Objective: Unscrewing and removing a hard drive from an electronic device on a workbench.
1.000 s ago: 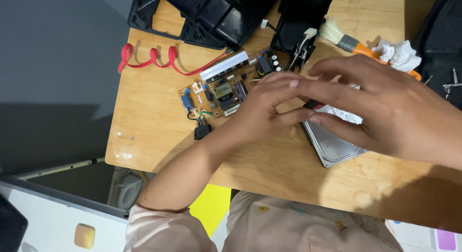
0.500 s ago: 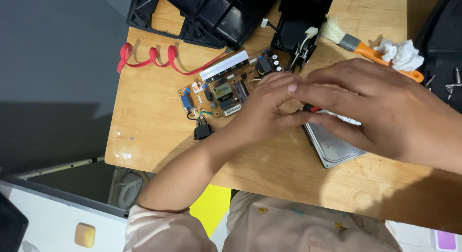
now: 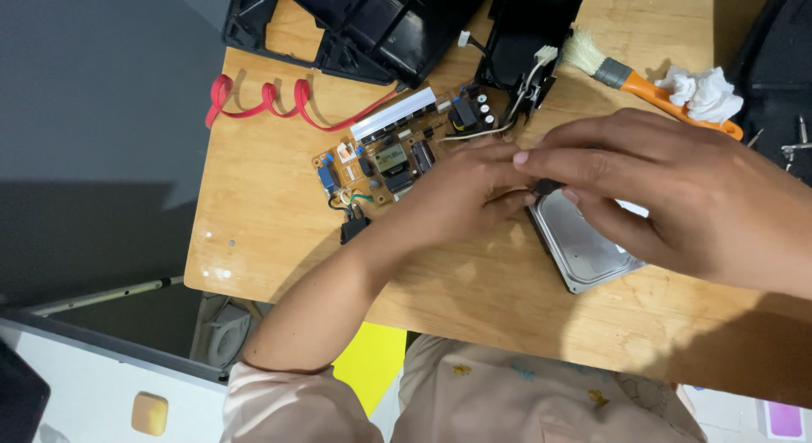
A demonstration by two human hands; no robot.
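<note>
- Here, your 2 hands meet over the near end of the metal drive [image 3: 584,244], which lies flat on the wooden table [image 3: 254,231], at its right side.
- Your left hand [image 3: 461,193] curls with its fingertips at the drive's top left corner; whether they grip anything, you cannot tell from this view.
- Your right hand [image 3: 668,189] reaches across the drive, fingers nearly closed, pinching a small dark part [image 3: 545,187] between thumb and forefinger.
- The part sits right at the drive's upper edge; whether it is seated or free is hidden by your fingers.
- As a judgement, the work is midway: the drive looks whole, with its plate on.
- The circuit board [image 3: 397,151] lies just left of your left hand, untouched.
- The red cable [image 3: 262,100], brush [image 3: 630,71], white tissue [image 3: 698,92] and black casing [image 3: 381,28] lie along the far edge, apart from both hands.
</note>
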